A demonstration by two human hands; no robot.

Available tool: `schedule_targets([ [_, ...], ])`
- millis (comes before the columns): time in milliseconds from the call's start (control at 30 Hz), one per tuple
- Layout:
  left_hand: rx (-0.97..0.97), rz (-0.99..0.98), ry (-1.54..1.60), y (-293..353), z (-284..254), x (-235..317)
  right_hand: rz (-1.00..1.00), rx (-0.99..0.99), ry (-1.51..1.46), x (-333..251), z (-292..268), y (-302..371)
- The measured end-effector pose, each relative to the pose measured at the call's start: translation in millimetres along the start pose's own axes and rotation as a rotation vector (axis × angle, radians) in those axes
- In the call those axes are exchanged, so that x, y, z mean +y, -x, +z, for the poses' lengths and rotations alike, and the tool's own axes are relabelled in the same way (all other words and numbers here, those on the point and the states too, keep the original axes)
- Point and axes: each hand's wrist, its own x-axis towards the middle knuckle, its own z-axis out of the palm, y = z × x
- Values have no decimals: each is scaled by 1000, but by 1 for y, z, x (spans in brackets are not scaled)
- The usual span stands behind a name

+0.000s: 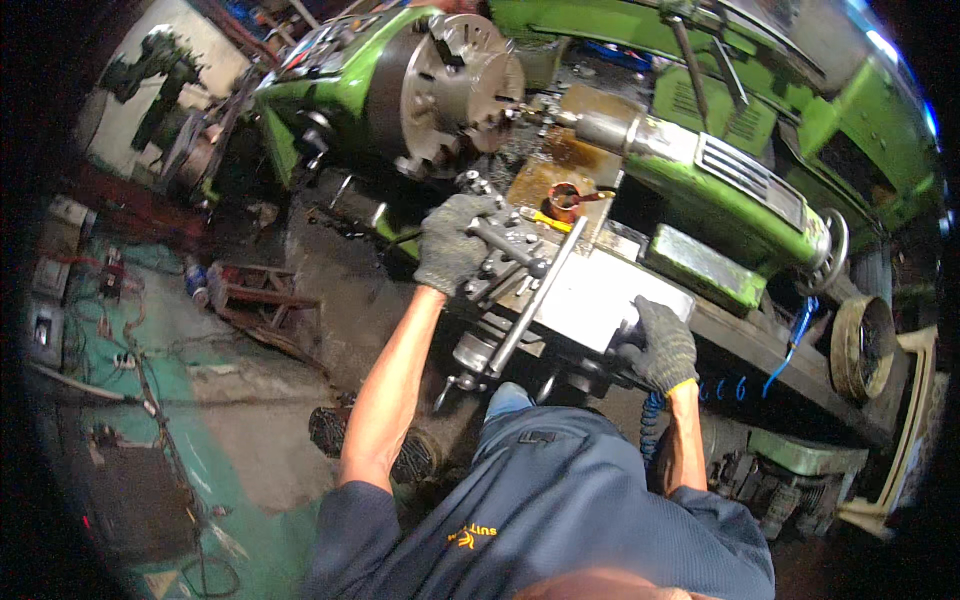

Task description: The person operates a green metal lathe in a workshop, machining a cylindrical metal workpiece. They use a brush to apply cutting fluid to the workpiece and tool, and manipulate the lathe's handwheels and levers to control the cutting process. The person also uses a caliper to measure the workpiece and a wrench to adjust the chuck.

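My left hand [452, 240], in a grey knit glove, is closed around the metal lever [505, 243] over the lathe's tool post. The lever slants down to a dark joint beside a long bright bar [540, 295]. My right hand [662, 345], in a matching glove with a yellow cuff, lies at the front right edge of a white flat sheet [590, 300]. Its fingers look apart, with something dark and blurred beside them. Beyond the sheet stand a small reddish cup [564, 197] with a brush in it and a yellow-handled tool [545, 219].
The lathe's large chuck [465, 85] is at the far left, facing the tailstock [720, 170] and its handwheel [832, 250]. A green block [705, 268] lies right of the sheet. A blue coiled hose [650, 425] hangs by my right forearm. Cables [155, 410] cross the floor at left.
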Motion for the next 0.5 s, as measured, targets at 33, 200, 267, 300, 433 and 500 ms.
schedule_targets([
  [33, 4, 15, 5, 0, 0, -2, 23, -15, 15, 3, 3, 2],
  [200, 16, 6, -6, -2, -2, 4, 268, -53, 76, 18, 31, 1],
  [267, 16, 4, 6, 0, -3, 0, 320, -79, 88, 16, 35, -5],
  [300, 13, -3, 30, 1, -3, -3, 339, -90, 86, 13, 33, -8],
  [433, 18, 14, 57, 0, -5, -8, 277, 15, 105, 16, 45, -12],
  [500, -84, -50, 119, 2, -9, -14, 373, -25, 115, 5, 42, -15],
])
